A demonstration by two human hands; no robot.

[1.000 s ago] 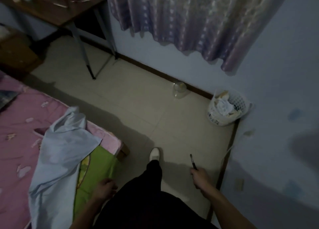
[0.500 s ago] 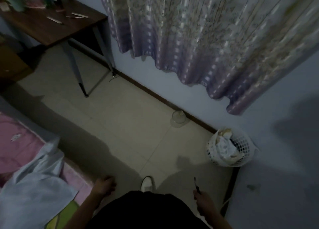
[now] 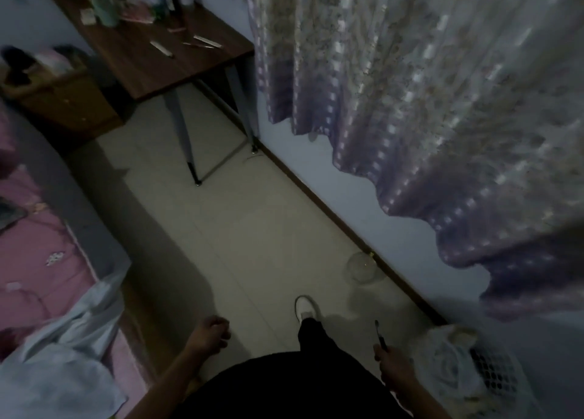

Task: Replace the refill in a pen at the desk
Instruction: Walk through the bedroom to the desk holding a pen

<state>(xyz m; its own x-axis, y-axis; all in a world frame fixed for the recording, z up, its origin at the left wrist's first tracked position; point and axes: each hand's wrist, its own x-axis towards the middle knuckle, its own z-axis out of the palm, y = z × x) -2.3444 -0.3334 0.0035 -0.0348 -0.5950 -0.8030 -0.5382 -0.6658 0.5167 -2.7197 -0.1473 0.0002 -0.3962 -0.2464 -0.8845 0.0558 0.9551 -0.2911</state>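
My right hand (image 3: pixel 393 363) is low at the right, closed around a dark pen (image 3: pixel 380 335) whose tip points up and away from me. My left hand (image 3: pixel 211 333) hangs at the lower middle-left, fingers curled with nothing in them. Far ahead at the upper left stands a brown desk (image 3: pixel 151 68) on grey legs. On its top lie a few thin pale pen parts or refills (image 3: pixel 161 48), with another pair of thin sticks (image 3: pixel 203 42) beside them. Bottles and small items crowd the desk's back edge. The room is dim and the view is blurred.
A pink-covered bed (image 3: pixel 41 260) with a pale cloth (image 3: pixel 66 349) runs along the left. A white mesh waste basket (image 3: pixel 471 368) sits by my right hand against the wall. A clear round container (image 3: pixel 361 266) rests on the floor. A purple curtain (image 3: pixel 410 109) hangs right. A wooden cabinet (image 3: pixel 63 102) stands beside the desk.
The view has turned left and forward towards the desk, which looks larger and nearer. The waste basket has slid to the lower right. My right hand still holds the pen.
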